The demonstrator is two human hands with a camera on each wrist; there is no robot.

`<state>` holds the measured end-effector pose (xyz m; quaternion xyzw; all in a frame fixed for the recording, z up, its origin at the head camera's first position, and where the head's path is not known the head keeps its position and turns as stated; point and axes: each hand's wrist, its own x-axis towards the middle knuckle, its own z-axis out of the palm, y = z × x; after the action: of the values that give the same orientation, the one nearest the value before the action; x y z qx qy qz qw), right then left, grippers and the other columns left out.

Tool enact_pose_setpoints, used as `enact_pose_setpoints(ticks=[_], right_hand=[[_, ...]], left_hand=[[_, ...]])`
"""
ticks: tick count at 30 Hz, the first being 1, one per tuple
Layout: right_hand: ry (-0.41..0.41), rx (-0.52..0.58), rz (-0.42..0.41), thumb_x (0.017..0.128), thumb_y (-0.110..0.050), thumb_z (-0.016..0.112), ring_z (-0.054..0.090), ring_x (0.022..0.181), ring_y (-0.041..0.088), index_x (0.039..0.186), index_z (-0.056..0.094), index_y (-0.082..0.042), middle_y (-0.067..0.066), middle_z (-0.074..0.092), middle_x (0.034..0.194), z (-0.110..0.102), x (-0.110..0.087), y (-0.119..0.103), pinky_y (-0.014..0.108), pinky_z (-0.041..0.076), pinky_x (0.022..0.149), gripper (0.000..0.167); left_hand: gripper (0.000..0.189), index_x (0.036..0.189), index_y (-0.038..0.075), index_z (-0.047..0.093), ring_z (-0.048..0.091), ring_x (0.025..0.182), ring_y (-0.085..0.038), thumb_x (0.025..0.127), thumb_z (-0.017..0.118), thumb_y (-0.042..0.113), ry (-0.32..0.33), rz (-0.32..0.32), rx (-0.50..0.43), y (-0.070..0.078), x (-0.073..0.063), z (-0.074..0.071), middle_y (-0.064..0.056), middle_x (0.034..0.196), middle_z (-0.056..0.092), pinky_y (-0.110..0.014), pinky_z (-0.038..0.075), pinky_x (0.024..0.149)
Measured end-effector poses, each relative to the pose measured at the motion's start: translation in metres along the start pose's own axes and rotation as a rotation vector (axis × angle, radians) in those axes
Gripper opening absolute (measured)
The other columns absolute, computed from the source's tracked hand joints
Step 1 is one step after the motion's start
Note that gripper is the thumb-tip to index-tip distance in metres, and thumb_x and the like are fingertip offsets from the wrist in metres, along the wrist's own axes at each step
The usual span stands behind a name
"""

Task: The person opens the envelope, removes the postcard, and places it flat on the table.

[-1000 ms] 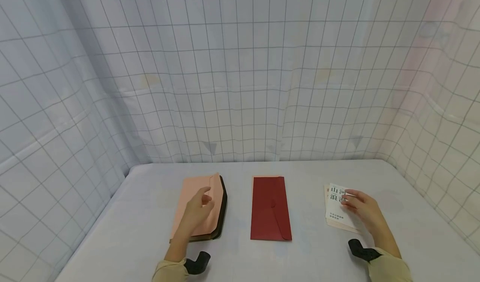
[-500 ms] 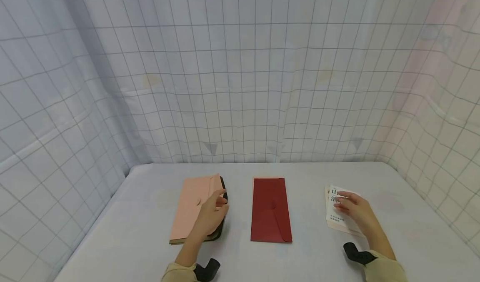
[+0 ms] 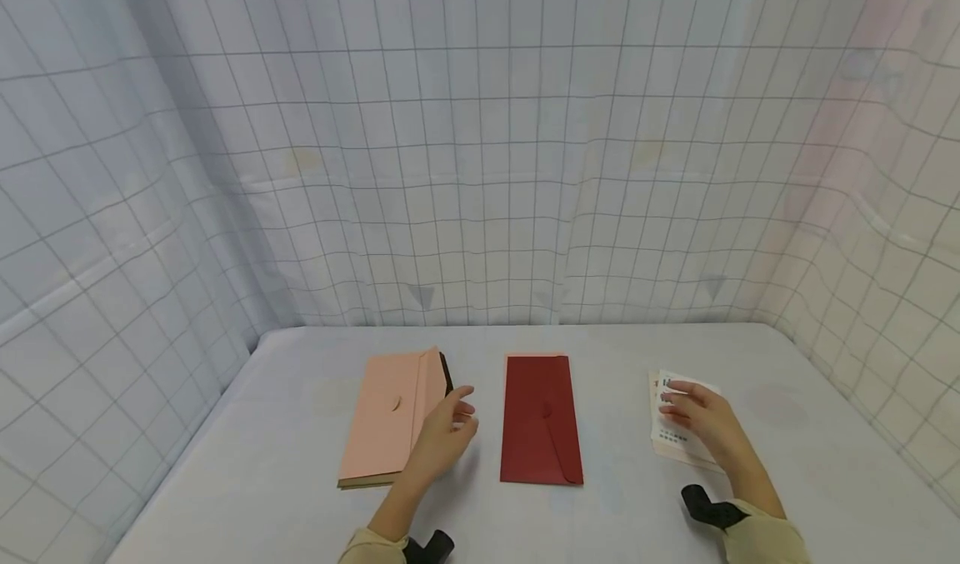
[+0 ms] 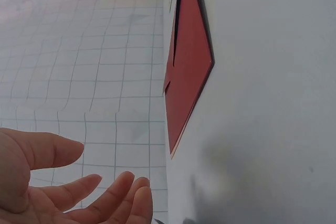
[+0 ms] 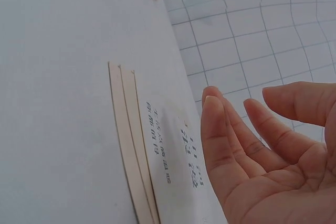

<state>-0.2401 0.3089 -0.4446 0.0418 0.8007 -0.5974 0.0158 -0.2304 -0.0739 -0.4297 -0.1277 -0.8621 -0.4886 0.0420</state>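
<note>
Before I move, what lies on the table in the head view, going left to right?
Pink envelope → red envelope → white card.

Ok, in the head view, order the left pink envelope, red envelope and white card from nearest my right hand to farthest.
1. White card, partly behind your right hand.
2. Red envelope, in the middle.
3. Pink envelope, on the left.
</note>
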Motion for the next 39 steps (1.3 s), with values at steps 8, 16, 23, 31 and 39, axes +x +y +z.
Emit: enact_pose_setpoints(ticks=[8,16,23,31,39], right_hand=[[-0.051,0.019,-0.042,0.099,-0.019,0.046,0.061,0.088,-0.004,0.138,0.033,0.01,0.015,0.057,0.122,0.009,0.002,-0.004,0.015,0.05,0.083,0.051],[-0.087,0.009,-0.032,0.099,-0.017,0.043,0.061,0.089,-0.004,0.139,0.03,0.01,0.027,0.05,0.13,0.016,-0.001,-0.006,0.016,0.05,0.084,0.049],[-0.083,-0.009,-0.036,0.099,-0.015,0.043,0.061,0.088,-0.004,0.137,0.034,0.01,0.029,0.051,0.129,0.023,0.001,-0.006,0.015,0.05,0.083,0.047],[-0.099,-0.006,-0.021,0.098,-0.012,0.044,0.062,0.088,-0.003,0.137,0.035,0.01,0.029,0.052,0.129,0.03,0.004,-0.004,0.016,0.051,0.082,0.045],[-0.094,-0.023,-0.003,0.097,-0.011,0.046,0.063,0.087,0.0,0.135,0.04,0.008,0.026,0.057,0.125,0.04,0.004,-0.008,0.018,0.052,0.082,0.043]], left_hand=[[0.045,0.13,-0.004,0.047,0.06,0.098,-0.028,0.087,0.054,0.006,-0.053,-0.001,0.001,0.002,0.001,0.006,-0.021,0.105,0.061,-0.041,0.051,0.082],[0.047,0.133,-0.001,0.045,0.059,0.101,-0.028,0.088,0.055,0.01,-0.109,-0.054,-0.025,0.004,-0.004,0.01,-0.017,0.106,0.061,-0.041,0.05,0.084],[0.05,0.135,0.0,0.043,0.056,0.104,-0.028,0.088,0.054,0.012,-0.151,-0.112,-0.062,0.003,-0.006,0.013,-0.017,0.11,0.059,-0.038,0.048,0.08],[0.053,0.136,0.0,0.04,0.055,0.106,-0.028,0.087,0.054,0.012,-0.162,-0.132,-0.121,0.005,-0.008,0.016,-0.019,0.113,0.057,-0.039,0.048,0.08],[0.053,0.137,-0.001,0.039,0.054,0.107,-0.03,0.088,0.055,0.011,-0.18,-0.137,-0.155,0.003,-0.007,0.02,-0.021,0.115,0.056,-0.04,0.047,0.08]])
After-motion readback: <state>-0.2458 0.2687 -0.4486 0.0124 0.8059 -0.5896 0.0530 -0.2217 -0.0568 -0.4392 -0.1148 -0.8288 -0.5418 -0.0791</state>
